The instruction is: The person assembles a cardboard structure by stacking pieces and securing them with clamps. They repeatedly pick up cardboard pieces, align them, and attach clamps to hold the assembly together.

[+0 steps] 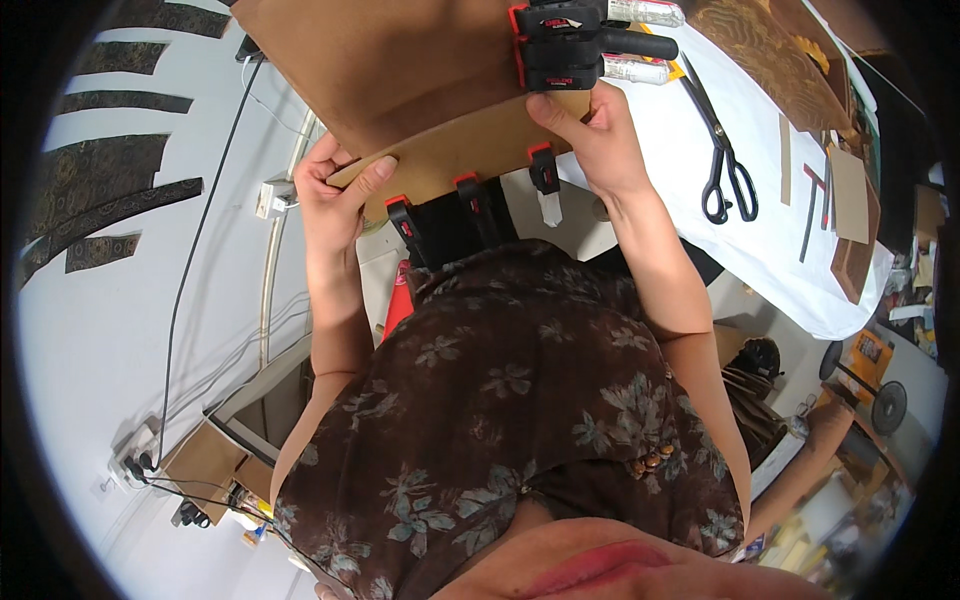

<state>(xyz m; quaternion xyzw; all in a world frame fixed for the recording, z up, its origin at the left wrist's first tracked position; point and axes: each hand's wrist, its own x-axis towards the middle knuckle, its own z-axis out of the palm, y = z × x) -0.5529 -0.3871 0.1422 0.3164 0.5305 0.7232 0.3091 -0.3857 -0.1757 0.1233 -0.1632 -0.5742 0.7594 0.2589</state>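
Observation:
A large brown panel (390, 60), which looks like leather or board, rises in front of me. A tan strip (450, 160) runs along its lower edge. My left hand (345, 185) grips the strip's left end, thumb on the near face and fingers curled behind. My right hand (605, 135) pinches its right end the same way, close below a group of black spring clamps (560, 45) with red pads. Along the strip's lower edge sit three more clamps: a left one (405, 220), a middle one (470, 195) and a right one (543, 168).
Black scissors (728, 160) lie on the white-covered table (700, 230) to the right. Beyond them are a tan card piece (850, 190), thin strips and a patterned brown sheet (770, 50). Dark patterned pieces (110, 175) hang on the left wall beside a black cable (190, 240).

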